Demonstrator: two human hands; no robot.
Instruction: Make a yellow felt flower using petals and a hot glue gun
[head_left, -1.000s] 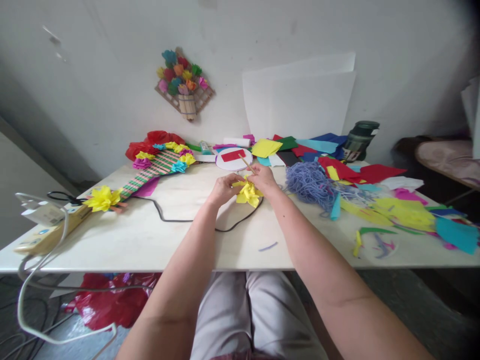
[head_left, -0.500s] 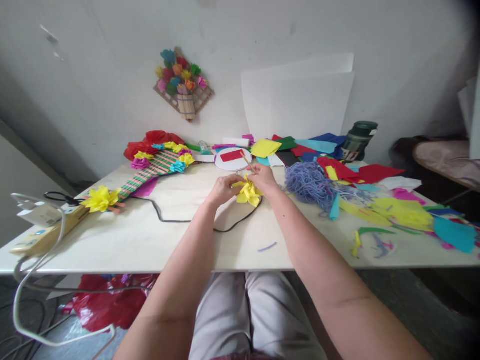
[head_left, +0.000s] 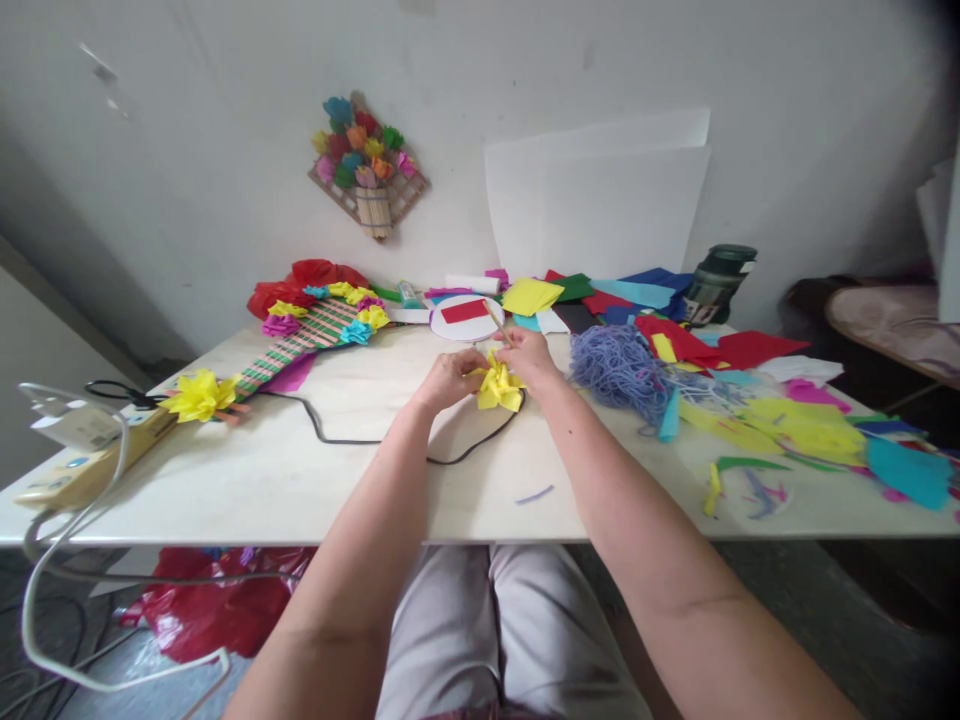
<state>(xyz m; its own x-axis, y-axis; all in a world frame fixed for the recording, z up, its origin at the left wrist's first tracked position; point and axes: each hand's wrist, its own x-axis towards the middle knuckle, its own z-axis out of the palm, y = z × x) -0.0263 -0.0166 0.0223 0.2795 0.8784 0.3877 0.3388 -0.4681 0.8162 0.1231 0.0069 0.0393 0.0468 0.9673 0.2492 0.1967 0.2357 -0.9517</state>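
At the middle of the table, a yellow paper flower (head_left: 499, 388) is between my two hands. My left hand (head_left: 452, 378) is closed, its fingertips pinching the flower's left side. Against the flower's upper right, my right hand (head_left: 529, 360) is closed round a thin wooden stick (head_left: 496, 320) that points up and left; its lower end is hidden by the fingers. Just beyond lies a white oval board (head_left: 442, 330) bearing a red rectangle (head_left: 463, 311). A black cord (head_left: 480, 440) curves below the flower.
To the left lie a woven piece with paper flowers (head_left: 300, 350), another yellow flower (head_left: 202, 396) and a power strip (head_left: 67, 485). On the right are tangled purple yarn (head_left: 619, 365), coloured paper scraps (head_left: 802, 425) and a dark green bottle (head_left: 716, 285). Near the front lies a short purple strip (head_left: 534, 495).
The flower has turned slightly between my hands, and its petals sit differently. The stick in my right hand has tilted a little to the right.
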